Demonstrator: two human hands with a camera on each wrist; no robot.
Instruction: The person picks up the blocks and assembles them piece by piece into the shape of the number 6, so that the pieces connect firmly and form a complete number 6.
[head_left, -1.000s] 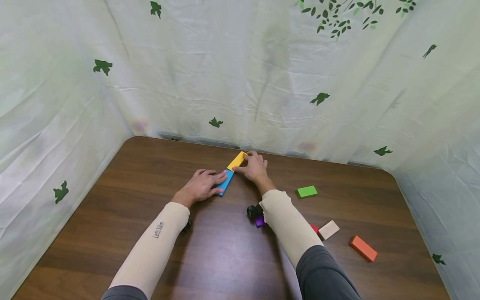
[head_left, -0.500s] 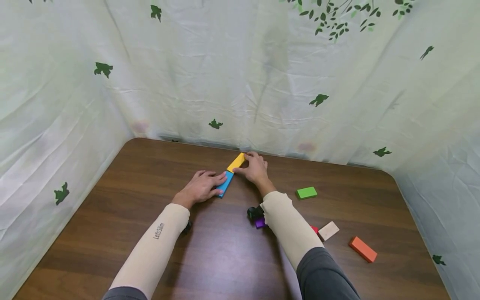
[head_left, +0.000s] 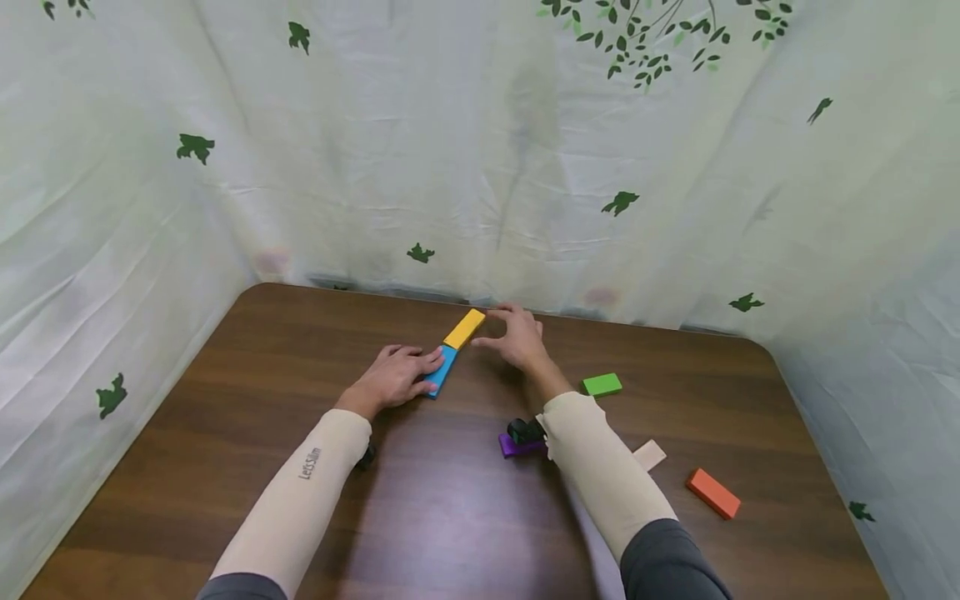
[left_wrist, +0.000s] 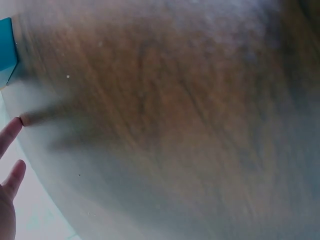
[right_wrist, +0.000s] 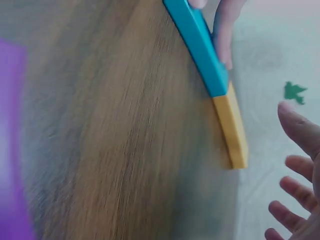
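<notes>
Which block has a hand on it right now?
The blue block, end to end with the yellow block. Fingers of the left hand touch it; the right hand is beside the yellow one, apart from it.

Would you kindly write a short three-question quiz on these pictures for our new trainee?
1. Multiple choice: which block does the left hand touch?
a) the green block
b) the blue block
c) the purple block

2. True or false: the right hand is apart from the yellow block.

3. Fill in the gap: in the head view, the block lying farthest to the right is the ____.

Key:
1. b
2. True; the right wrist view shows a gap between them.
3. orange block
</notes>
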